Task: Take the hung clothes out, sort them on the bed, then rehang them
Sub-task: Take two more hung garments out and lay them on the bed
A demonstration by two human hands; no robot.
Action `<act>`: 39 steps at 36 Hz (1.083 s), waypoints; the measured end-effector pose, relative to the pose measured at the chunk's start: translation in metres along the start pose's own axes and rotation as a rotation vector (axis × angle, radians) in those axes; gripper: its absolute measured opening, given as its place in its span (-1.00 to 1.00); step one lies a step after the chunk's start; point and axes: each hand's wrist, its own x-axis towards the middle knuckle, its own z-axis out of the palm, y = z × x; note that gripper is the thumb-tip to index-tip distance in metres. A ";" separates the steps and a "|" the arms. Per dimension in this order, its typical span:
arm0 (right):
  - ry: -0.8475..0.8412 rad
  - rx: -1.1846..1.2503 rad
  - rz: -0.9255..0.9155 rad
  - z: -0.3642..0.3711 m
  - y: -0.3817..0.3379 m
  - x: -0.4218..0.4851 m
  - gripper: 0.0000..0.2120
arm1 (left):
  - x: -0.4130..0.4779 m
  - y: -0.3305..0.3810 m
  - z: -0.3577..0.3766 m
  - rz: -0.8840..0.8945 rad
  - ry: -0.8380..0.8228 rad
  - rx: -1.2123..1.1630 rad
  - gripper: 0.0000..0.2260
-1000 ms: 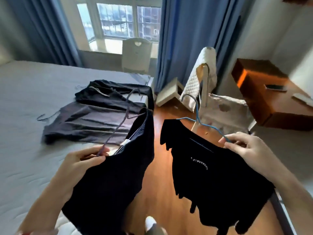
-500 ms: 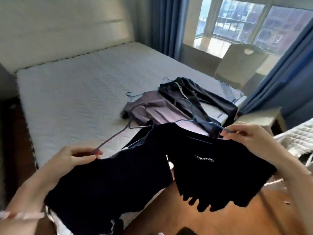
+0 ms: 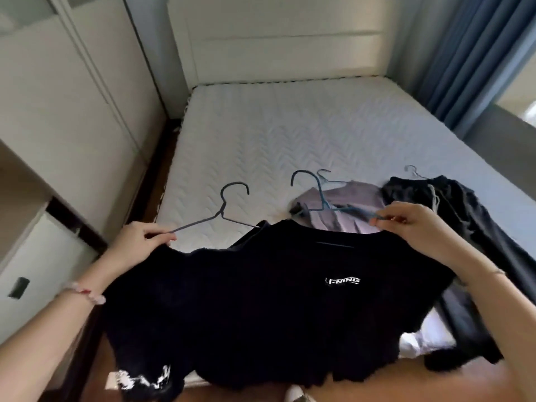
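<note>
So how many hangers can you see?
4. A dark hanger in the left hand, a blue hanger in the right hand, a grey hanger on the purple top, a pale hanger atop the dark clothes at right. More may hide under cloth.

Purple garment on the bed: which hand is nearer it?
Right. The right hand pinches a blue hanger just beside the purple garment; the left hand pinches a dark hanger well off to its left.
</note>
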 end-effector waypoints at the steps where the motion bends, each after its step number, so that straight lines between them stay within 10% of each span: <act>1: -0.019 -0.018 -0.010 0.001 0.000 0.014 -0.84 | 0.004 -0.003 0.000 -0.018 0.030 0.027 -0.93; 12: -0.054 0.049 -0.036 0.018 -0.025 0.146 -0.93 | 0.073 -0.012 -0.029 -0.143 0.275 0.237 -0.82; 28: -0.022 -0.128 0.151 0.132 0.053 0.400 -0.86 | 0.366 -0.125 0.020 -0.148 0.013 0.078 -0.82; 33: -0.244 -0.580 0.330 0.189 0.111 0.432 -0.20 | 0.416 -0.152 0.081 -0.156 0.011 0.396 -0.68; 39: -0.408 -0.521 0.260 0.241 0.116 0.407 -0.44 | 0.407 -0.151 0.129 -0.072 -0.257 0.373 -0.57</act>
